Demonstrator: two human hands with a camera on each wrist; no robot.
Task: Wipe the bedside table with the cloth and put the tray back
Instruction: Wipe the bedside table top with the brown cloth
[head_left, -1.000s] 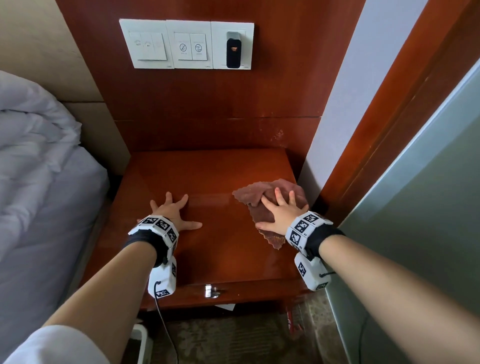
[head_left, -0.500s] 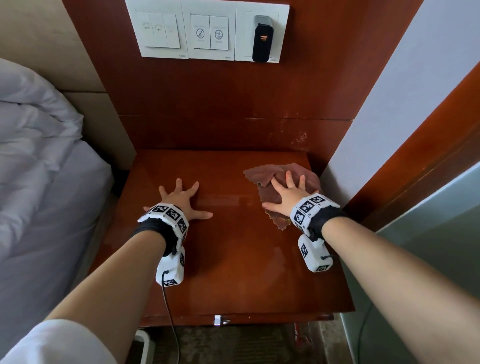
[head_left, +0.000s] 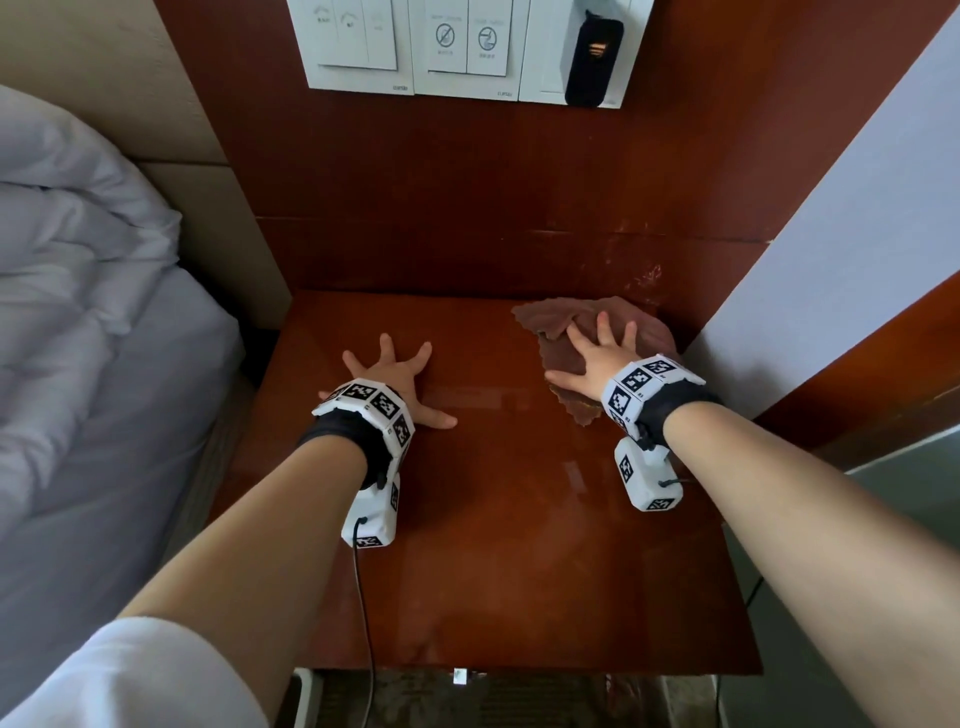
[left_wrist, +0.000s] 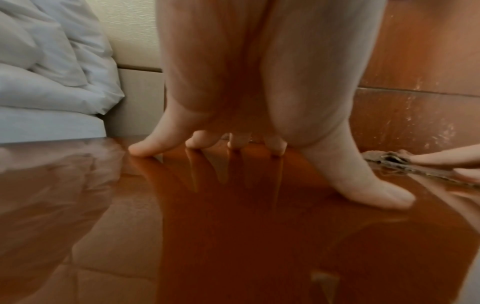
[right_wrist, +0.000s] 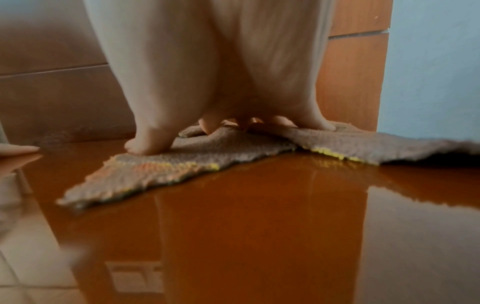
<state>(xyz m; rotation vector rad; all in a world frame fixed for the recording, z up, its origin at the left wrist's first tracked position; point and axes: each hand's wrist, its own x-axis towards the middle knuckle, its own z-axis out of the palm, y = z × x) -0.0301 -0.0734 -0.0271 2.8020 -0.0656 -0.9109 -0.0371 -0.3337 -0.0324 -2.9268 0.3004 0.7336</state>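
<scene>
A brown cloth (head_left: 597, 325) lies at the back right corner of the glossy red-brown bedside table (head_left: 509, 545). My right hand (head_left: 597, 351) presses flat on the cloth with fingers spread. In the right wrist view the cloth (right_wrist: 207, 162) spreads out under the fingertips (right_wrist: 141, 147), with a yellow-stitched edge. My left hand (head_left: 392, 371) rests flat on the bare tabletop left of the cloth, fingers splayed. The left wrist view shows its fingertips (left_wrist: 145, 147) touching the wood, and the cloth (left_wrist: 384, 159) at the far right. No tray is in view.
A bed with white bedding (head_left: 78, 312) stands close on the left. A wooden wall panel with a white switch plate (head_left: 457, 52) rises behind the table. A pale wall (head_left: 831, 234) bounds the right side. A cable (head_left: 366, 623) hangs from the left wrist camera.
My right hand has pushed the cloth away from me toward the back right corner. The left hand has stayed planted on the tabletop. The head view has moved closer over the table.
</scene>
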